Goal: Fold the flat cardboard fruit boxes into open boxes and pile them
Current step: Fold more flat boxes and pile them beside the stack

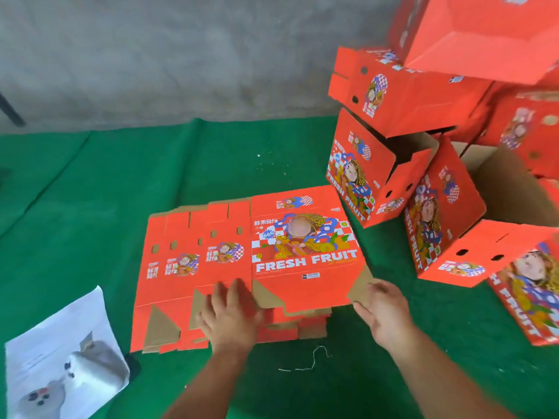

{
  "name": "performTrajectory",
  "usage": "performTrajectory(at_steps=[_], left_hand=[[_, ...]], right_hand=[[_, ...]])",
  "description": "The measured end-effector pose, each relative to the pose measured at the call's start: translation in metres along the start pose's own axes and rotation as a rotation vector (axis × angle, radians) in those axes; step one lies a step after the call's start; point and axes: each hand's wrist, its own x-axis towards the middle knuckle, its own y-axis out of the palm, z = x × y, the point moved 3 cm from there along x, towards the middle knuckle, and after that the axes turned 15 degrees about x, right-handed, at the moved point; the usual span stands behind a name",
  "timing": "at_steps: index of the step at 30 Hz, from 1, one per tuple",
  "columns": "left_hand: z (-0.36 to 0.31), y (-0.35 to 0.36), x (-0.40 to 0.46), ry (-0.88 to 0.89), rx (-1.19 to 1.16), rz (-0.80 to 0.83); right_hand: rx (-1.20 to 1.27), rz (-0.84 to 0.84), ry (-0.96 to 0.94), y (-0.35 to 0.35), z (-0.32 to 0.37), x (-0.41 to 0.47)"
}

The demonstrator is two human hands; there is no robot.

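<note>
A stack of flat red "FRESH FRUIT" cardboard boxes (302, 246) lies fanned out on the green mat (90, 192) in the middle of the view. My left hand (231, 316) rests flat, fingers spread, on the near flaps of the stack. My right hand (384, 313) is at the top box's near right corner, fingers straight, touching the brown flap edge. Folded open red boxes (363, 167) are piled at the right, some tilted, one showing its brown inside (508, 189).
A white plastic bag (63, 358) lies at the lower left on the mat. A loose piece of string (314, 358) lies near my forearms. A grey concrete wall (166, 55) stands behind the mat.
</note>
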Motion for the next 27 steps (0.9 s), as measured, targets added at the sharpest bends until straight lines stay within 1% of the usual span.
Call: performTrajectory(at_steps=[1, 2, 4, 6, 9, 13, 15, 17, 21, 24, 26, 27], left_hand=[[-0.001, -0.002, -0.002, -0.088, -0.069, 0.055], [-0.005, -0.002, -0.005, -0.109, -0.098, 0.087], [-0.014, 0.001, -0.008, -0.084, -0.158, 0.122], [-0.022, 0.001, -0.009, -0.114, -0.364, 0.151], [-0.030, -0.003, -0.017, -0.227, -0.679, 0.131], [-0.054, 0.000, -0.044, -0.280, -0.891, 0.146], [-0.074, 0.002, -0.064, -0.263, -0.949, 0.174], [-0.094, 0.002, -0.082, -0.236, -1.024, 0.171], [-0.120, -0.002, -0.112, -0.095, -1.006, 0.146], [-0.138, -0.010, -0.128, -0.032, -1.075, 0.088], [-0.148, -0.013, -0.133, -0.025, -1.038, 0.024], [-0.152, -0.016, -0.135, -0.016, -0.979, 0.001]], right_hand=[[-0.012, 0.001, -0.037, -0.010, 0.013, 0.001], [-0.029, 0.015, -0.075, -0.019, 0.024, 0.002], [-0.069, 0.047, -0.152, -0.035, 0.041, -0.001], [-0.146, 0.024, -0.234, -0.051, 0.055, -0.005], [-0.278, 0.093, -0.355, -0.069, 0.067, -0.007], [-0.506, 0.210, -0.531, -0.080, 0.077, -0.008], [-0.643, 0.272, -0.582, -0.082, 0.080, -0.012], [-0.733, 0.294, -0.646, -0.087, 0.085, -0.016], [-0.713, 0.297, -0.735, -0.102, 0.109, -0.023], [-0.736, 0.329, -0.757, -0.113, 0.128, -0.025], [-0.793, 0.351, -0.793, -0.120, 0.136, -0.027], [-0.828, 0.361, -0.818, -0.124, 0.140, -0.027]])
